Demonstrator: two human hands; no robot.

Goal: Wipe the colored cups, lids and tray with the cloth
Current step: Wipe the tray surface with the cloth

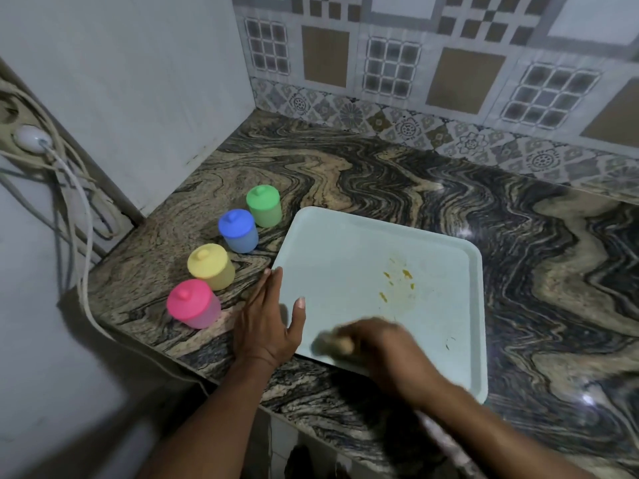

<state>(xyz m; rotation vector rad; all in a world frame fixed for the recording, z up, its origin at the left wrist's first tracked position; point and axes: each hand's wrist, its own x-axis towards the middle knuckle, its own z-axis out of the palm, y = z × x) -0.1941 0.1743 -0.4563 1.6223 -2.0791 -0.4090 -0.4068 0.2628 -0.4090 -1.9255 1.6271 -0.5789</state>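
A pale blue tray (pixel 363 243) lies on the marble counter, with yellow-orange smears (pixel 397 281) right of its middle. My left hand (pixel 266 319) lies flat with straight fingers against the tray's left edge, thumb on the tray surface. My right hand (pixel 383 350), blurred, grips a bunched cloth (pixel 333 344) pressed on the tray's near left part. Left of the tray stand lidded cups in a diagonal row: pink (pixel 193 304) nearest, then yellow (pixel 211 266), blue (pixel 238 230) and green (pixel 264 206) farthest.
The marble counter (pixel 449 181) meets a white wall on the left and a patterned tile wall (pixel 415 81) behind. Cables and a white plug (pixel 31 138) hang at the far left, beyond the counter's edge. The counter's front edge runs just under my forearms.
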